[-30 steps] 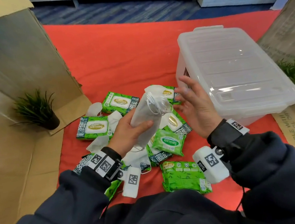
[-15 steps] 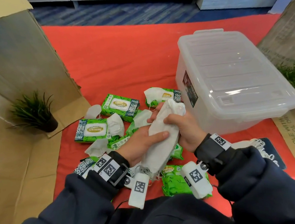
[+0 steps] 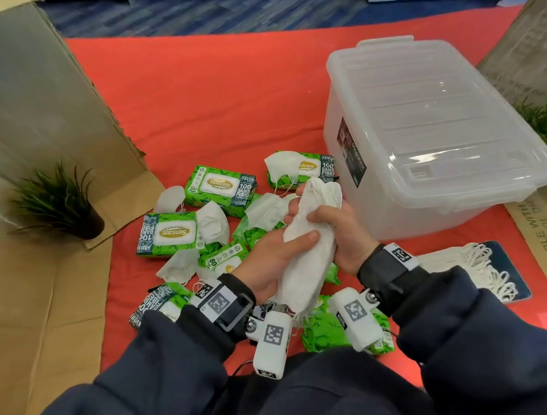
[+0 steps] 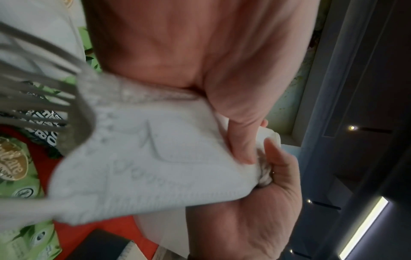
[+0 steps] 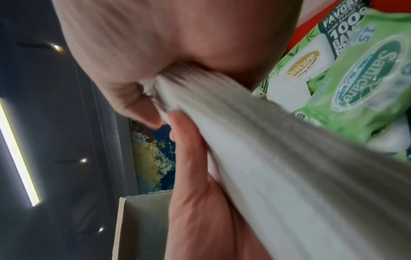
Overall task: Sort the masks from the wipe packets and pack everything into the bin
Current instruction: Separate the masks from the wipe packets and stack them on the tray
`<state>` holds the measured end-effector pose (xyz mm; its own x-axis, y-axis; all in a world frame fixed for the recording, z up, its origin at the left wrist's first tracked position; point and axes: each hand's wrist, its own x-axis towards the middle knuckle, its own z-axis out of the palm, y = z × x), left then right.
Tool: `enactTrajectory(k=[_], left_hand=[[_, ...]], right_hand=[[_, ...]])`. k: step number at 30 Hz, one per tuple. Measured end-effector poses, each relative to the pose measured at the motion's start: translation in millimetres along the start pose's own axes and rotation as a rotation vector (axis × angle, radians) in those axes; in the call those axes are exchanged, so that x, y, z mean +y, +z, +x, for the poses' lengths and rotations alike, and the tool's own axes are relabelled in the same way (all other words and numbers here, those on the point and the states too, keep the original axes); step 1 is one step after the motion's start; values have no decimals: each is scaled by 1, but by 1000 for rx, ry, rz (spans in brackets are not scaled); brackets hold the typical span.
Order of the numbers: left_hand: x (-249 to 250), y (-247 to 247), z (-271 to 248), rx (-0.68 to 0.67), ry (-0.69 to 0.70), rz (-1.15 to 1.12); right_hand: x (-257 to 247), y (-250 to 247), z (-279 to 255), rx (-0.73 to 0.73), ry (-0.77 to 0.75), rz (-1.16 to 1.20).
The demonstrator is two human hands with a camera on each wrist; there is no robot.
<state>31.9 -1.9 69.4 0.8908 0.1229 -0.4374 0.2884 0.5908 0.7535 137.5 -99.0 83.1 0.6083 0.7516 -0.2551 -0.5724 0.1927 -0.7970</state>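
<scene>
Left hand (image 3: 271, 259) and right hand (image 3: 344, 233) both grip the mask stack (image 3: 308, 248), just beside the lidded bin (image 3: 429, 140).

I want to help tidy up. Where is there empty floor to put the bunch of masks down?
Bare red mat lies beyond the pile, between the cardboard wall and the closed bin. It is crowded around both hands, where wipe packets and loose masks overlap.

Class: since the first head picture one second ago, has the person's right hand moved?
Yes. The right hand has moved leftward, away from the bin, and now grips the mask stack.
</scene>
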Motion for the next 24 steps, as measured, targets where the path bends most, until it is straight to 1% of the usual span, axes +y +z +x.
enactTrajectory(k=[3, 6, 8, 10, 11, 12, 14, 16, 18, 19, 21, 24], left_hand=[[-3, 1, 1, -3, -36, -13], [-6, 1, 1, 12, -52, 23], [-8, -2, 0, 8, -63, 127], [-10, -11, -4, -9, -104, 289], [-11, -17, -7, -27, -133, 330], [-13, -24, -11, -43, -156, 320], [-18, -40, -21, -15, -146, 183], [-23, -58, -28, 74, -102, -10], [-27, -67, -33, 73, -41, -231], [-28, -68, -36, 65, -11, -373], [-29, -64, -43, 111, 64, -614], [-20, -52, -57, 167, 147, -796]], right_hand=[[-1, -9, 1, -28, 29, -89], [1, -13, 3, 34, 62, -113], [1, -14, 4, 76, 68, -79], [-7, -20, 6, 143, 74, 9], [-15, -25, 8, 197, 82, 54], [-24, -31, 10, 249, 88, 101], [-42, -43, 12, 321, 89, 183], [-50, -46, 9, 368, 100, 233], [-44, -42, 6, 399, 106, 283], [-38, -42, 6, 420, 103, 316], [-27, -45, 11, 462, 117, 376], [-15, -54, 18, 527, 156, 406]])
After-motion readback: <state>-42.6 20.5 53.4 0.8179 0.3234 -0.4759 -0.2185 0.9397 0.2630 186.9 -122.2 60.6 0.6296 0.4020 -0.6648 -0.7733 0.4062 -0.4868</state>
